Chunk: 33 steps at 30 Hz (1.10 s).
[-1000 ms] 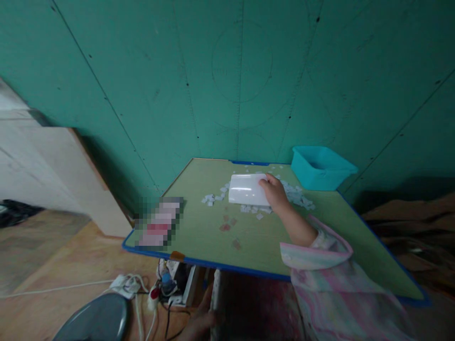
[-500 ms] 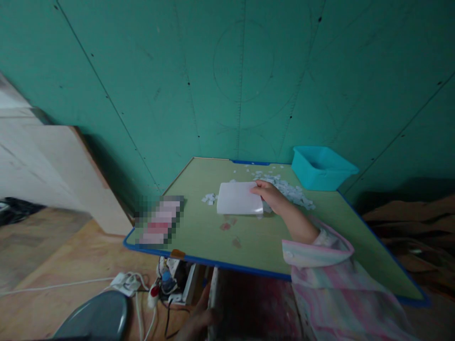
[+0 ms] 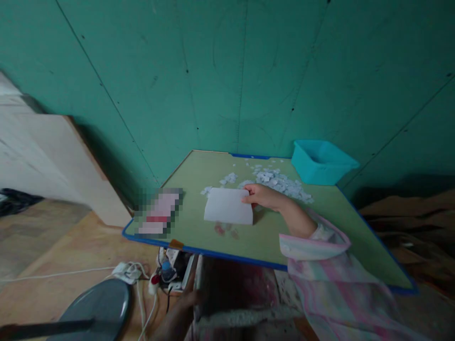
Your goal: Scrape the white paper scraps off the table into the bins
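Note:
My right hand (image 3: 261, 195) pinches the right edge of a white sheet of paper (image 3: 227, 208), holding it tilted just over the table. Small cut paper pieces (image 3: 279, 182) lie in a loose pile behind that hand, with smaller clusters near the sheet's far edge. Reddish stains (image 3: 220, 229) mark the tabletop in front of the sheet. Low under the table, my left hand (image 3: 186, 300) grips the left wall of a pulled-out drawer (image 3: 234, 284); it is dark and its fingers are partly hidden.
A turquoise plastic bin (image 3: 323, 163) stands at the table's back right corner. A blurred-out pinkish object (image 3: 159, 210) lies at the left end of the green table (image 3: 192, 222). Below are a dark stool (image 3: 101, 308), a power strip (image 3: 126, 272) and cables. Boards lean at left.
The sheet has moved left and towards me with my right hand, uncovering more paper pieces. My left hand has drawn back and the drawer stands further out, its front edge now showing.

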### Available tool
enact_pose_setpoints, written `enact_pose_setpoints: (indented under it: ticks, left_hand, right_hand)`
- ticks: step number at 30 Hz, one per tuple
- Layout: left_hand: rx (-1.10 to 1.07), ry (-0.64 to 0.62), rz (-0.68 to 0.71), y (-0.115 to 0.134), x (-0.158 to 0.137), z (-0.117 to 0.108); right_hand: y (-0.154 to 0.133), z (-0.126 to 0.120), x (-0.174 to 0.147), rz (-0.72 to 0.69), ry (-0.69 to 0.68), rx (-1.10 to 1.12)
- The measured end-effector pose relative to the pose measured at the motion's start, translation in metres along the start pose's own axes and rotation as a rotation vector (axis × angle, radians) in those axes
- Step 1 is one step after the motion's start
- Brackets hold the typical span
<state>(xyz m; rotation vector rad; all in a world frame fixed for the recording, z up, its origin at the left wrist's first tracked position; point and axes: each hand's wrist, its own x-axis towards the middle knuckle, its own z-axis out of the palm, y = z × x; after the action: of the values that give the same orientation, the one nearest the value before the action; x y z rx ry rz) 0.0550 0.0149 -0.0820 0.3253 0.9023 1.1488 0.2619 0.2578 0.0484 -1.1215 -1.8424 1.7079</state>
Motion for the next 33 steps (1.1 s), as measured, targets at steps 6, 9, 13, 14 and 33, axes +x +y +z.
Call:
enact_pose_setpoints:
  ticks: [6,9,13,14,33]
  left_hand:
    - [0.036,0.015,-0.008,0.016,-0.005,0.001]
    - [0.106,0.010,-0.010,0.021,-0.008,-0.006]
    - [0.159,0.038,-0.053,0.023,-0.013,-0.015]
    - [0.164,0.051,-0.064,0.024,-0.014,-0.015]
    - [0.348,-0.035,-0.109,0.040,-0.010,-0.021]
  right_hand:
    - [0.001,-0.002,0.001,-0.033,0.000,0.013]
    - [0.000,0.000,-0.002,-0.009,-0.041,-0.034]
    - [0.000,0.006,-0.007,0.030,-0.135,-0.110]
    - [0.001,0.007,-0.008,0.033,-0.158,-0.123]
    - [-0.005,0.007,-0.017,0.212,-0.246,-0.083]
